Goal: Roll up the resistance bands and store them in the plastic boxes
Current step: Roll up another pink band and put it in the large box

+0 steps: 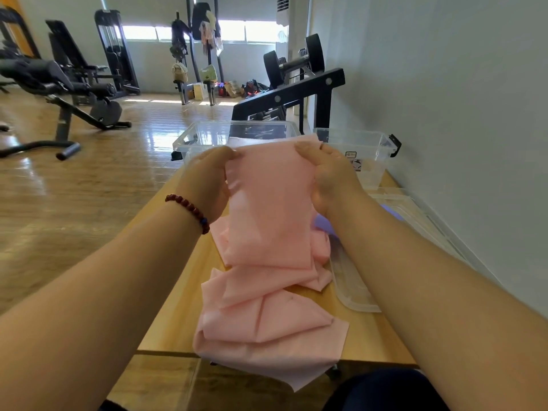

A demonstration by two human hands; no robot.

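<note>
Pink resistance band [272, 203] is held up between the left grip [209, 179] and right grip [330, 179], each clamped on a top corner. Its lower length drops in loose folds onto the worktop [169, 321], in front of the plastic boxes [204, 137].

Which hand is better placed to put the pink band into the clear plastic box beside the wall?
Probably the right. The right hand pinches the pink stretchy band before that clear plastic box; the left hand holds its other corner, farther away.
</note>
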